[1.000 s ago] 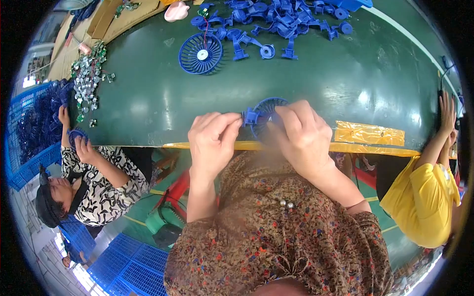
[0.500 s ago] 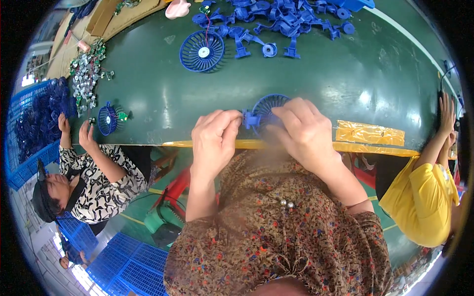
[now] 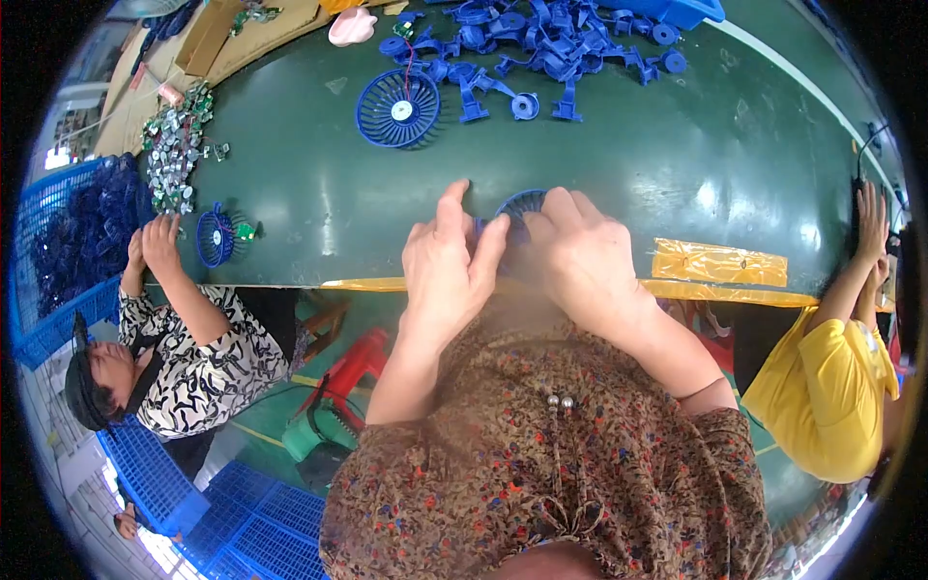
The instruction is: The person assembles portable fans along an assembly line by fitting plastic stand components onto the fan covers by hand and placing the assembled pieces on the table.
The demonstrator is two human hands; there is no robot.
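The fan (image 3: 519,203) is being grasped by the right hand (image 3: 585,246) near the counter edge (image 3: 377,284); the left hand (image 3: 443,266) is being held spread, open room being offered ahead.

The bench (image 3: 290,174) looks smooth and glossy, catching bright reflections. Shiny, wrinkled film tape (image 3: 720,262) lies at its near right. The near ribbed cage (image 3: 522,201) appears to be plastic, like the far brackets (image 3: 556,43), which have a satin sheen. The far pink dish (image 3: 352,26) looks smooth; the near patterned blouse (image 3: 541,464) is soft, matt cloth.
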